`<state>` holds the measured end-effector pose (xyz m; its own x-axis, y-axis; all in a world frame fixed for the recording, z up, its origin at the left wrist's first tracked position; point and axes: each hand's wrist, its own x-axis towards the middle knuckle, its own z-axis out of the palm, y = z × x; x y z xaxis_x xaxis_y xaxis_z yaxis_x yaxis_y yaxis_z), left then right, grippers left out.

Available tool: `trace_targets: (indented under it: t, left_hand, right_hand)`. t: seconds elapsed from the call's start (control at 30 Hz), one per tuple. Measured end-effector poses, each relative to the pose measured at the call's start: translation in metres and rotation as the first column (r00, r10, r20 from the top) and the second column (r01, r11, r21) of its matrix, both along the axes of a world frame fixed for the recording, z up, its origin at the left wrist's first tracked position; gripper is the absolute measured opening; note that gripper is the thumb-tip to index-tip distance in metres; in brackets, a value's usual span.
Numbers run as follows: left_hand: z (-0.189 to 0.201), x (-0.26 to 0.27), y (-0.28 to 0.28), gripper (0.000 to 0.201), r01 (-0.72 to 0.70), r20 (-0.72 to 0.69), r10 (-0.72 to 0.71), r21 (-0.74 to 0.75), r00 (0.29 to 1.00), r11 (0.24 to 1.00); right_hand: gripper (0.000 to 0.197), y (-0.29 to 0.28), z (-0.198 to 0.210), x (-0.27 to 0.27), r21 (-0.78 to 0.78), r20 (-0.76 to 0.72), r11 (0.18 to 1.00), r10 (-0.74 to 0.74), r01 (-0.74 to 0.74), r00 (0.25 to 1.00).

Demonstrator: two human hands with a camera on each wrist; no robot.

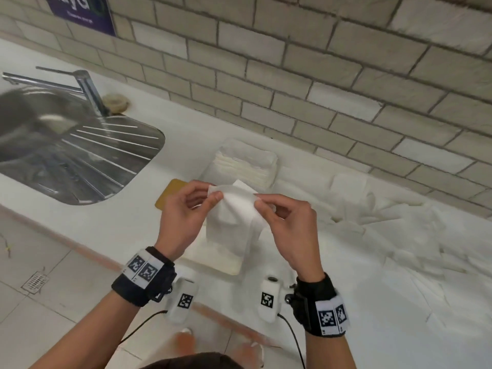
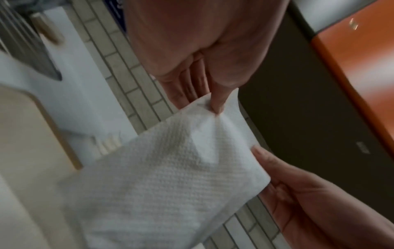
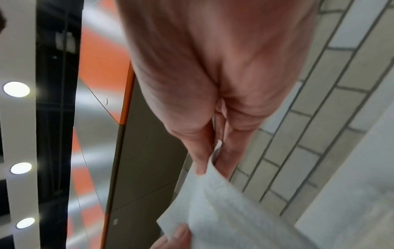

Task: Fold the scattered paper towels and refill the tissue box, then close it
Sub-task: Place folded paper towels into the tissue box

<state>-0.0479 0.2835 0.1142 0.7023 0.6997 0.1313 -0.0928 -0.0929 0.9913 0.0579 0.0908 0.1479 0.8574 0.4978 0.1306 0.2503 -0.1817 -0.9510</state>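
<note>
A white paper towel point(image 1: 234, 217) hangs in the air between my two hands, above the counter. My left hand point(image 1: 214, 193) pinches its top left corner between thumb and finger. My right hand point(image 1: 258, 201) pinches the top right corner. In the left wrist view the embossed towel point(image 2: 170, 176) drapes down from the left thumb point(image 2: 217, 102). The right wrist view shows the right fingers point(image 3: 204, 161) closed on the towel's edge point(image 3: 234, 210). Under the hanging towel sits the cream tissue box point(image 1: 232, 270), open. A flat gold lid point(image 1: 171, 194) lies beside my left hand.
A stack of folded towels point(image 1: 245, 163) stands behind my hands near the tiled wall point(image 1: 319, 75). Several loose towels point(image 1: 399, 235) cover the counter to the right. A steel sink point(image 1: 80, 155) with a tap point(image 1: 85, 86) is on the left.
</note>
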Motion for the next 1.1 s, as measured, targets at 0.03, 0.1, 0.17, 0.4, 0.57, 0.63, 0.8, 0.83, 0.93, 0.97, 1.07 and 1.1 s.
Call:
trace_targets:
  t: [0.03, 0.1, 0.17, 0.4, 0.57, 0.63, 0.8, 0.83, 0.93, 0.97, 1.07, 1.1]
  left_hand:
    - [0.004, -0.010, 0.020, 0.017, -0.005, -0.002, 0.005, 0.015, 1.000, 1.000]
    - [0.013, -0.027, 0.059, 0.017, -0.029, -0.001, 0.029, 0.037, 1.000, 0.999]
    - [0.024, -0.042, 0.095, 0.013, -0.073, 0.011, 0.072, 0.056, 0.997, 0.996]
    - [0.042, -0.064, 0.155, 0.016, -0.109, 0.025, 0.107, 0.099, 0.994, 0.989]
    - [0.031, -0.065, 0.147, 0.019, -0.044, -0.042, 0.049, 0.121, 0.998, 0.992]
    - [0.029, -0.064, 0.141, 0.019, -0.002, -0.056, 0.008, 0.103, 0.998, 0.995]
    - [0.029, -0.057, 0.127, 0.023, 0.104, -0.044, -0.101, 0.057, 0.994, 0.993]
    - [0.030, -0.055, 0.125, 0.024, 0.117, -0.038, -0.115, 0.050, 0.993, 0.992]
    - [0.029, -0.052, 0.121, 0.027, 0.143, -0.022, -0.143, 0.024, 0.990, 0.989]
    - [0.029, -0.050, 0.120, 0.027, 0.150, -0.019, -0.149, 0.015, 0.989, 0.989]
    - [0.027, -0.046, 0.118, 0.027, 0.164, -0.024, -0.164, -0.002, 0.986, 0.986]
    - [0.026, -0.045, 0.117, 0.027, 0.171, -0.029, -0.171, -0.008, 0.985, 0.985]
  right_hand:
    - [0.013, 0.017, 0.000, -0.011, 0.042, -0.033, 0.999, 0.000, 0.001, 0.999]
    - [0.015, 0.049, 0.000, -0.032, 0.141, -0.090, 0.990, -0.015, 0.028, 0.996]
    - [0.015, 0.075, -0.001, -0.048, 0.247, -0.132, 0.962, -0.083, 0.114, 0.988]
    - [0.024, 0.097, -0.073, -0.078, 0.133, -0.037, 0.870, -0.475, 0.476, 0.879]
    - [0.031, 0.083, -0.137, -0.088, -0.293, 0.207, 0.864, -0.361, 0.410, 0.909]
    - [0.026, 0.080, -0.148, -0.091, -0.414, 0.211, 0.845, -0.274, 0.340, 0.938]
    - [0.024, 0.072, -0.149, -0.087, -0.450, 0.084, 0.868, -0.196, 0.212, 0.977]
    - [0.023, 0.070, -0.144, -0.086, -0.400, 0.040, 0.892, -0.210, 0.209, 0.977]
    - [0.022, 0.063, -0.130, -0.084, -0.224, -0.189, 0.952, -0.253, 0.209, 0.949]
    - [0.021, 0.062, -0.130, -0.083, -0.212, -0.227, 0.954, -0.257, 0.209, 0.939]
    - [0.018, 0.061, -0.137, -0.075, -0.454, -0.093, 0.876, -0.230, 0.164, 0.969]
    - [0.018, 0.063, -0.140, -0.074, -0.552, -0.051, 0.824, -0.181, 0.123, 0.982]
